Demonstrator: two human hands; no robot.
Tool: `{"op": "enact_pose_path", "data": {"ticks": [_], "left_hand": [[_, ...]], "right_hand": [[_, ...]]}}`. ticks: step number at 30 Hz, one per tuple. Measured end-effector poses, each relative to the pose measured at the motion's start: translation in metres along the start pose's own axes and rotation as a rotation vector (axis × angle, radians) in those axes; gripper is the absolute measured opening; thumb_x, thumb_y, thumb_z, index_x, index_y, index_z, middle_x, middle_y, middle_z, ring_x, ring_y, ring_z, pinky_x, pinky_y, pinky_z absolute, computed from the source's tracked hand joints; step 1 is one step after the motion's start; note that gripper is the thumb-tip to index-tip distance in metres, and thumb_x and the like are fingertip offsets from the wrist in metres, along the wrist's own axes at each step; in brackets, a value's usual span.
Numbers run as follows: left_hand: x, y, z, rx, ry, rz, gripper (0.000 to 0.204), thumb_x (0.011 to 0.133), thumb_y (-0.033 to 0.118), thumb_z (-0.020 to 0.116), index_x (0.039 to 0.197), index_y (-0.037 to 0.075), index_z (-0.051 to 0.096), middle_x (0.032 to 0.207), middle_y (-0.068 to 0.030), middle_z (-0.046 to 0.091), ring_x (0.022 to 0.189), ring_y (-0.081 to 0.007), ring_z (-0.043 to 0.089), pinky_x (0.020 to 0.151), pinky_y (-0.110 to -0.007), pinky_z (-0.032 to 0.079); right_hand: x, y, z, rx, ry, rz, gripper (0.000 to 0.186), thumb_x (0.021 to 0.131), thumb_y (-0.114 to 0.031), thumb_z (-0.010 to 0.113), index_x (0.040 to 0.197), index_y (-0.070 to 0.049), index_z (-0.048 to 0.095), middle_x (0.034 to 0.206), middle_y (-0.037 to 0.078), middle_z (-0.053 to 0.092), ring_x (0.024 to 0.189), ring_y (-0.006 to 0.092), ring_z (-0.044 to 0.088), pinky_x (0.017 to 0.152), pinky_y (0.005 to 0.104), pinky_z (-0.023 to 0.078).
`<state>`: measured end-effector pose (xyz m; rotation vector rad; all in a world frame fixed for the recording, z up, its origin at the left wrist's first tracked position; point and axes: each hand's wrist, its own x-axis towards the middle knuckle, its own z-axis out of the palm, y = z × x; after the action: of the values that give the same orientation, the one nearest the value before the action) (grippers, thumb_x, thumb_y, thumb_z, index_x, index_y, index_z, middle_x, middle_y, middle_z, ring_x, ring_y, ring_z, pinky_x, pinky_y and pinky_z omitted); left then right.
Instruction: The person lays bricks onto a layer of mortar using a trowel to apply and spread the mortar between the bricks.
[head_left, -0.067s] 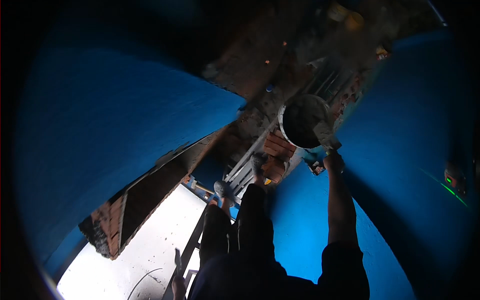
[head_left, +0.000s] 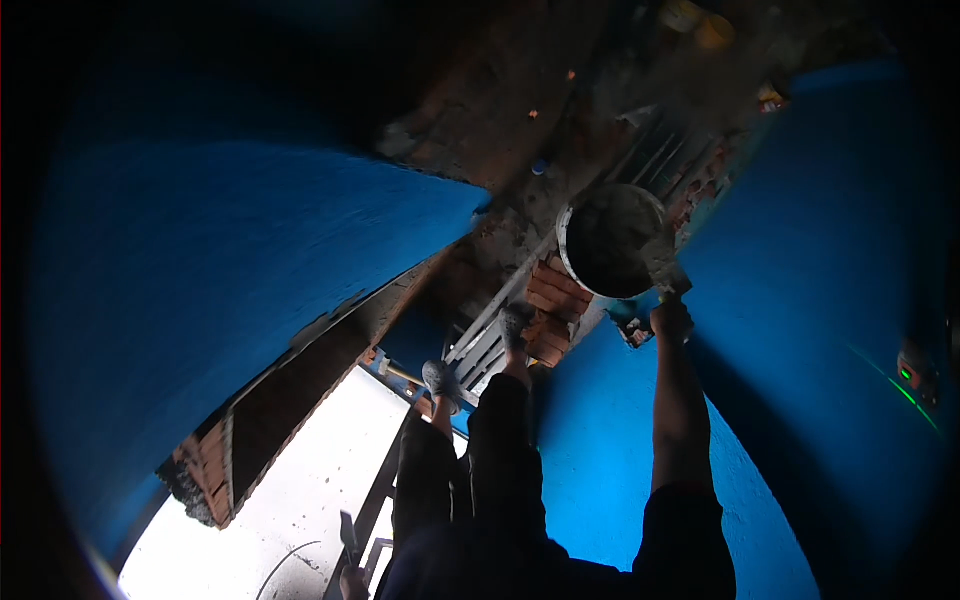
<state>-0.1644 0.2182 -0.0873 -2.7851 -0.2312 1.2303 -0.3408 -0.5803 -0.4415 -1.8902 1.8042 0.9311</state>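
Note:
Stretched out to the far right, my right hand [head_left: 672, 320] is closed around the handle of a trowel [head_left: 664, 266]. Its blade reaches over the near right rim of a round bucket [head_left: 566, 258], which holds dark, wet-looking mortar [head_left: 612, 235]. How deep the blade sits in the mortar is hard to make out in the dim light. Low at the left, my left hand [head_left: 354, 583] is partly cut off by the lower edge. It grips a thin, flat-bladed tool [head_left: 348, 532], blade pointing up, against the bright white surface.
Stacked red bricks [head_left: 555, 300] stand beside the bucket. My feet [head_left: 438, 378] are on a slatted platform [head_left: 482, 350]. Blue walls [head_left: 300, 220] rise on both sides, with a broken brick edge [head_left: 205, 465] at left. A device with a green light [head_left: 908, 374] is at far right.
The view has shifted slightly. My right hand and its trowel have moved a little right at the bucket's rim; the left hand's tool sits slightly lower and further left.

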Motion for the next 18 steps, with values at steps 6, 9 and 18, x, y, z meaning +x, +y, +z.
{"op": "enact_pose_path", "data": {"ticks": [6,9,18], "left_hand": [[0.007,0.025,-0.027,0.146,-0.019,-0.172,0.012,0.076,0.013,0.055,0.069,0.004,0.053,0.07,-0.0186,0.054,0.068,-0.0372,0.056,0.057,-0.045,0.042],[0.036,0.03,-0.025,0.151,-0.059,-0.175,0.013,0.077,0.015,0.055,0.07,0.004,0.053,0.071,-0.0191,0.055,0.069,-0.0378,0.056,0.058,-0.045,0.043],[0.034,0.039,-0.042,0.145,-0.011,-0.204,0.017,0.08,0.019,0.055,0.076,0.003,0.054,0.073,-0.0207,0.058,0.072,-0.0396,0.058,0.061,-0.046,0.045]], "right_hand": [[0.128,-0.018,0.135,0.072,-0.011,0.042,0.032,0.089,-0.035,0.053,0.073,-0.008,0.054,0.058,0.007,0.048,0.046,0.0192,0.045,0.041,0.0374,0.035],[0.181,-0.02,0.193,0.561,-0.255,0.154,0.036,0.088,-0.038,0.054,0.065,-0.01,0.052,0.051,0.004,0.044,0.044,0.0173,0.043,0.04,0.0361,0.033],[0.132,0.017,0.223,1.125,-0.066,-0.009,0.035,0.085,-0.033,0.059,0.06,-0.015,0.043,0.051,0.003,0.04,0.045,0.0169,0.041,0.044,0.0336,0.032]]}}
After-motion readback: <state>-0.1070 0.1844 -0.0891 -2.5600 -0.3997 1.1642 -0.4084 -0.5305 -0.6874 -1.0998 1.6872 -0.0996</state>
